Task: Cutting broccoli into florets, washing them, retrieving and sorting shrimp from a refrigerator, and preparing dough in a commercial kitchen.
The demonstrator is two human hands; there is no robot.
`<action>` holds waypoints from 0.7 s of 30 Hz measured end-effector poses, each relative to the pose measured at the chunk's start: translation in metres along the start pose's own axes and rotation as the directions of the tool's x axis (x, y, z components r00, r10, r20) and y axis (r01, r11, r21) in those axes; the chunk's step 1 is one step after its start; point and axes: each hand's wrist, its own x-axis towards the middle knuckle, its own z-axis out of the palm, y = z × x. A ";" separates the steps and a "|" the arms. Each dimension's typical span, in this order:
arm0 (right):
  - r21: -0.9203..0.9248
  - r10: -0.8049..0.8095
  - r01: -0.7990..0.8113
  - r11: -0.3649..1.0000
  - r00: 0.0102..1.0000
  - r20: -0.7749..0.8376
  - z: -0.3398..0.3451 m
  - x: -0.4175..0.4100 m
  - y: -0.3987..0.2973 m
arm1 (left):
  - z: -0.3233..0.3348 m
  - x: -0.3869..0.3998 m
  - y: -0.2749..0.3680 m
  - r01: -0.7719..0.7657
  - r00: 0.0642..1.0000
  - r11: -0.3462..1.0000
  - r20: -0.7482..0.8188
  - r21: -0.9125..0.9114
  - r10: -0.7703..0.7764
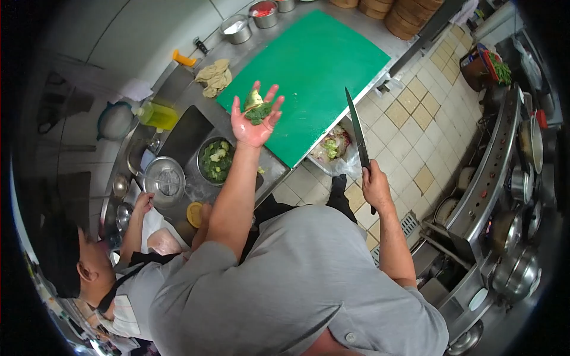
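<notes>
My left hand (253, 123) is palm up over the near left part of a green cutting board (307, 84), its fingers spread. Broccoli (259, 113) rests across its palm and fingers, with a pale cut stem piece (253, 99) beside the dark floret. In my right hand (376, 184) is a long kitchen knife (356, 120), gripped by its dark handle. Its blade points away from me, beyond the board's right edge and above the tiled floor. Left of my forearm, a metal bowl (217, 161) holds several broccoli florets.
A co-worker (89, 267) stands close on my left, hands at the sink. A bin with food scraps (330, 149) sits below the board's right edge. Metal containers (236, 29) and bamboo steamers (403, 20) line the back. Along the right runs a stove (485, 178) with pots.
</notes>
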 end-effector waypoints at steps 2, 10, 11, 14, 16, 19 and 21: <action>-0.015 -0.016 0.016 1.000 1.000 0.017 0.000 0.003 -0.010 | 0.011 -0.002 -0.002 -0.017 1.000 1.000 -0.009 -0.014 0.017; -0.031 -0.131 0.131 0.991 0.991 0.028 0.010 0.008 -0.014 | 0.006 -0.032 0.020 -0.119 0.988 0.993 -0.092 0.024 0.121; -0.031 -0.132 0.133 0.991 0.991 0.032 0.011 0.007 -0.014 | -0.005 -0.043 0.031 -0.146 0.984 0.989 -0.097 0.004 0.146; -0.075 -0.122 0.122 0.990 0.992 0.014 0.013 0.004 -0.006 | -0.015 -0.072 0.055 -0.245 0.955 0.969 -0.171 0.016 0.244; -0.071 -0.093 0.092 0.993 0.996 -0.005 0.012 0.002 0.002 | -0.017 -0.092 0.065 -0.341 0.907 0.938 -0.242 0.054 0.344; -0.068 -0.093 0.093 0.993 0.996 -0.005 0.008 0.002 0.013 | -0.016 -0.116 0.074 -0.369 0.850 0.884 -0.281 0.286 0.446; -0.084 -0.083 0.083 0.993 0.997 0.010 0.008 0.002 0.018 | -0.015 -0.133 0.080 -0.405 0.797 0.863 -0.347 0.302 0.495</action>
